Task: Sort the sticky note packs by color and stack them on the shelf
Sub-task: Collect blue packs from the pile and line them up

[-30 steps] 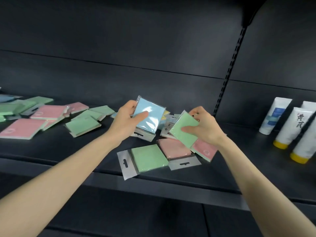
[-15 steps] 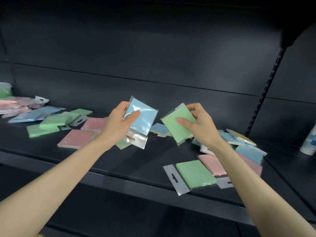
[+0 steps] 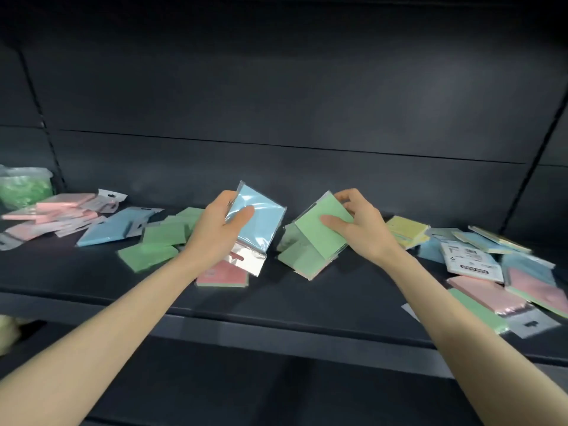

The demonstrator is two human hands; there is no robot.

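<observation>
Hands (image 3: 215, 229) (image 3: 362, 222), glossy square packs (image 3: 264, 219)

A dark, matte metal back panel (image 3: 276, 87) fills most of the view, crossed by a thin horizontal seam (image 3: 276, 145). Slotted uprights run down it at the left (image 3: 40, 118) and the right (image 3: 536, 167). The shelf (image 3: 338, 290) is the same dark grey, with a paler front lip (image 3: 276, 336). Below the lip lies deep shadow (image 3: 246, 392). Soft light puts a dull sheen (image 3: 461, 81) on the panel's upper right.
</observation>
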